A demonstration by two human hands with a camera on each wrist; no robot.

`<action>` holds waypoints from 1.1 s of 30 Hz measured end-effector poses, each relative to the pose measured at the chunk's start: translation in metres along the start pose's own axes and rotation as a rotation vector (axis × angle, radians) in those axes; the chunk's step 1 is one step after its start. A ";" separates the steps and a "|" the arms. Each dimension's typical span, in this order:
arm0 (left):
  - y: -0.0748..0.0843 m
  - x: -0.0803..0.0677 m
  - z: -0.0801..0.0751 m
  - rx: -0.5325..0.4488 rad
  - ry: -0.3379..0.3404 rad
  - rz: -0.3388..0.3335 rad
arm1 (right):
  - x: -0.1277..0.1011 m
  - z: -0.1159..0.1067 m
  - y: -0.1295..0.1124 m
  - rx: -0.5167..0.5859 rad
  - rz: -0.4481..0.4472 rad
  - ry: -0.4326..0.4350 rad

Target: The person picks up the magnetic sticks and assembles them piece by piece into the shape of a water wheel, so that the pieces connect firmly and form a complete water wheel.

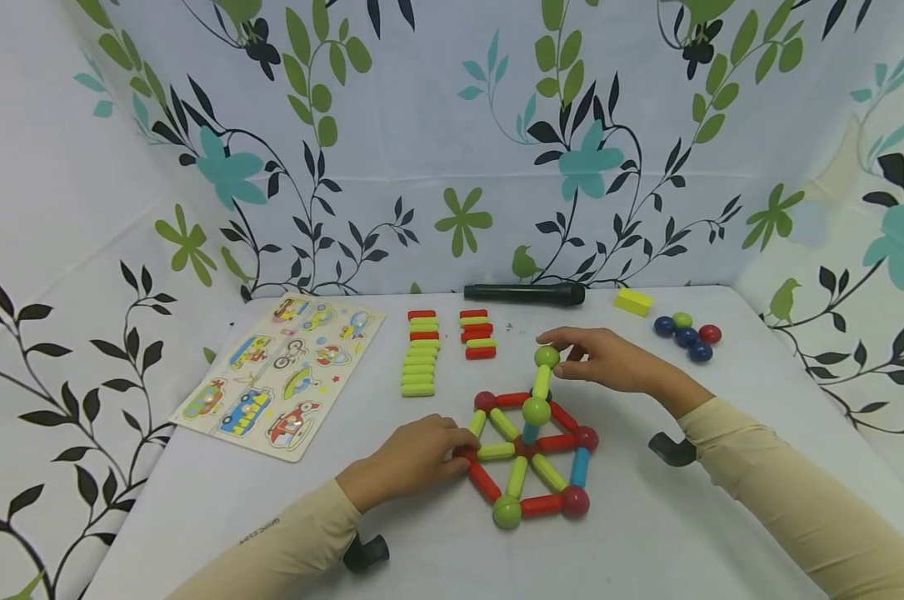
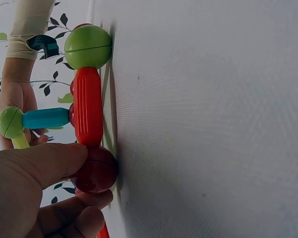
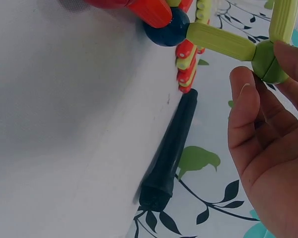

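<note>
On the table lies a six-sided frame of red, yellow-green and blue rods (image 1: 580, 468) joined by balls, with spokes meeting at a red hub ball (image 1: 524, 448). A blue rod (image 2: 45, 118) rises from the hub to a raised green ball (image 1: 536, 411). My left hand (image 1: 414, 454) pinches the dark red corner ball (image 2: 96, 169) on the frame's left side. At the back, my right hand (image 1: 609, 360) pinches another green ball (image 3: 268, 62) between thumb and fingers. Yellow-green rods link that ball to the raised ball and to a dark blue ball (image 3: 168, 27) at the frame's far corner.
Loose red and yellow-green rods (image 1: 419, 360) lie in two columns behind the frame. A picture puzzle board (image 1: 281, 375) is at left. A black microphone-shaped object (image 1: 525, 294), a yellow block (image 1: 633, 302) and several loose balls (image 1: 686, 337) lie toward the back.
</note>
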State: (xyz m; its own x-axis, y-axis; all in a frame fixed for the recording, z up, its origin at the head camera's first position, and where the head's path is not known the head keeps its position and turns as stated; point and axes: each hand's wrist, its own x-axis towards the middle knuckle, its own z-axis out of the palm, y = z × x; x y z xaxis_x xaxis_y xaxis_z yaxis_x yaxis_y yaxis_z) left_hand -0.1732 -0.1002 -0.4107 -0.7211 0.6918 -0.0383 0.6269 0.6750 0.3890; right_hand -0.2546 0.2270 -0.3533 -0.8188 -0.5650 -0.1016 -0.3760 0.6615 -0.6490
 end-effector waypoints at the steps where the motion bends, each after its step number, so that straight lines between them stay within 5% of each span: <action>1: 0.000 0.001 0.000 0.000 0.000 0.000 | -0.001 0.000 0.000 -0.005 0.001 0.000; 13: 0.001 0.010 -0.002 0.008 -0.009 0.030 | -0.017 -0.006 0.015 -0.012 0.066 0.010; 19: -0.004 0.017 -0.016 -0.029 -0.022 -0.050 | -0.036 -0.003 0.026 -0.013 0.109 0.011; 26: -0.023 0.055 -0.040 0.040 0.079 -0.131 | -0.056 0.011 0.030 -0.047 0.110 0.006; 33: -0.041 0.100 -0.045 0.217 0.076 -0.203 | -0.061 0.030 0.034 -0.037 0.067 -0.041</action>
State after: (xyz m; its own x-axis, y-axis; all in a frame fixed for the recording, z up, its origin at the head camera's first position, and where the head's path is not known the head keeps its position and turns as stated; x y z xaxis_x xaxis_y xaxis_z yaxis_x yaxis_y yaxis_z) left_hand -0.2845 -0.0700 -0.3891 -0.8528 0.5218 -0.0234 0.5104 0.8420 0.1747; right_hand -0.2047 0.2689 -0.3916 -0.8244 -0.5383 -0.1749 -0.3376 0.7156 -0.6115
